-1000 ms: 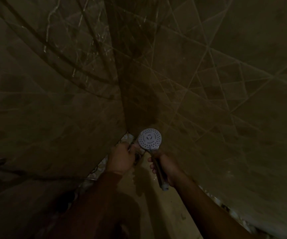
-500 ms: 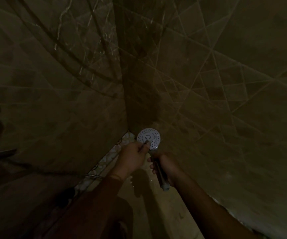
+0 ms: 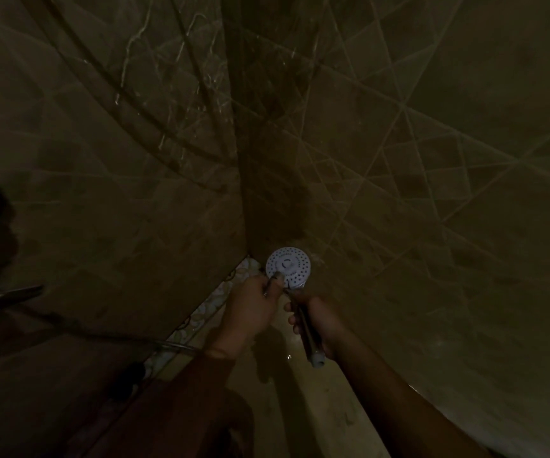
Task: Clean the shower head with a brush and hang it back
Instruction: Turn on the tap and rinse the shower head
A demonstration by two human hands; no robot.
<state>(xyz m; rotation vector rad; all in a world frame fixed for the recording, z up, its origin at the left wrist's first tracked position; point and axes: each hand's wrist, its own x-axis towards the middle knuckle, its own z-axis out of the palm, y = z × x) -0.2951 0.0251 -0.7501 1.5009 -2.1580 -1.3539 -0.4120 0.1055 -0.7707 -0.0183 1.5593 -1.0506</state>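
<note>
Nearest to you, both forearms reach forward and down into a dim, tiled shower corner; the left one wears a dark reddish sleeve (image 3: 167, 401).

Your right hand (image 3: 319, 320) is closed around the chrome handle (image 3: 306, 335) of the shower head (image 3: 288, 267), fingers wrapped over it. The handle's pale end cap points back toward you, below the hand. The round white spray face, dotted with nozzle holes, is turned up toward the camera and sits just above both hands, close to the foot of the wall corner.

Your left hand (image 3: 250, 309) is curled shut on a thin brush (image 3: 275, 280). Only a short length of the brush shows past the fingers, and its tip lies against the lower left edge of the spray face. The light is too poor to make out the bristles.

Under the hands the floor (image 3: 316, 408) looks pale and wet. A patterned tile border (image 3: 200, 319) runs along the base of the left wall. A metal hose (image 3: 177, 346) crosses that wall low down.

Farther off, at the left edge, a chrome fitting (image 3: 5, 294) stands out from the wall. Beyond, brown tiled walls (image 3: 399, 160) meet in a vertical corner.
</note>
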